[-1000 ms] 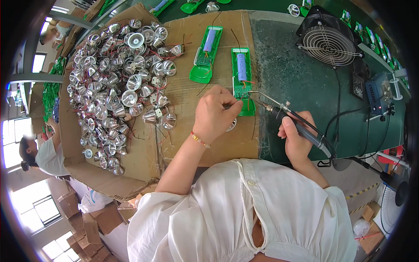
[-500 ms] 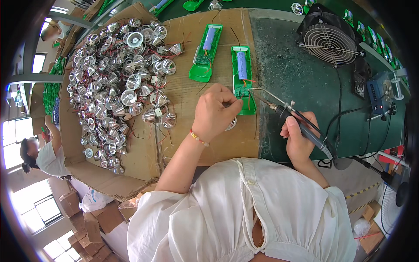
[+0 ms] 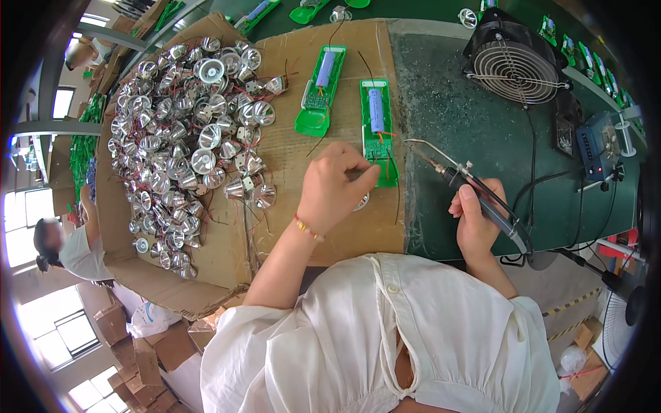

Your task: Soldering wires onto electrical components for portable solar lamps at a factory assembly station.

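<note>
In my right hand (image 3: 480, 217) is a soldering iron (image 3: 475, 196) with a thin curved feed tube clamped along it; its tip is just right of a green plastic housing (image 3: 390, 172), apart from it. That housing holds a blue cylindrical battery (image 3: 376, 110) and a small green circuit board (image 3: 378, 149) with thin wires. My left hand (image 3: 336, 184) is closed in a pinch beside the housing's lower left edge; what its fingertips hold is hidden. A silver lamp reflector (image 3: 363, 201) shows partly beneath that hand. A second green housing (image 3: 313, 122) with battery and board lies further left.
A cardboard box (image 3: 113, 227) heaped with silver reflectors (image 3: 208, 136) and red wires fills the left. Cardboard (image 3: 365, 241) covers the bench's middle. At right stand a black fan with a wire guard (image 3: 516, 72) and a blue soldering unit (image 3: 593, 148) with trailing cables (image 3: 536, 151).
The soldering iron's tip has drawn away to the right from the circuit board. My left hand has shifted slightly left and down, still pinched. The whole view has shifted a little.
</note>
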Motion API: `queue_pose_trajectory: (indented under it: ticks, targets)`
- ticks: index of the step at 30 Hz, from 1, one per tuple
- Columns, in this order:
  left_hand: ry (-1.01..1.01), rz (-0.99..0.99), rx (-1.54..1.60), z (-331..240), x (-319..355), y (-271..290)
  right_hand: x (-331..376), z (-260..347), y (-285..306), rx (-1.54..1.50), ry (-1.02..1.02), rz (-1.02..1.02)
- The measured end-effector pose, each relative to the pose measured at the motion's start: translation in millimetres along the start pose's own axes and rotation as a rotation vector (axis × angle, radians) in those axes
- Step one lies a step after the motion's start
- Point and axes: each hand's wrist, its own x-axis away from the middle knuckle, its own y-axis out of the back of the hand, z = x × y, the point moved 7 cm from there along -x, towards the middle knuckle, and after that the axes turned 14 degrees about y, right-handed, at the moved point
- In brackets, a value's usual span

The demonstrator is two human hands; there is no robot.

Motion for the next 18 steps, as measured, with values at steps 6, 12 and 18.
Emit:
queue_pose_trajectory:
  ticks: [6, 12, 18]
  targets:
    - [0.185, 0.107, -0.28, 9, -10, -10, -11, -6, 22, 0.06, 0.031, -0.095]
    - [-0.022, 0.002, -0.397, -52, -149, -31, -10, -7, 23, 0.102, -0.024, -0.131]
    - [-0.206, -0.332, -0.41, -103, -234, 20, -7, -15, 21, 0.116, -0.055, -0.126]
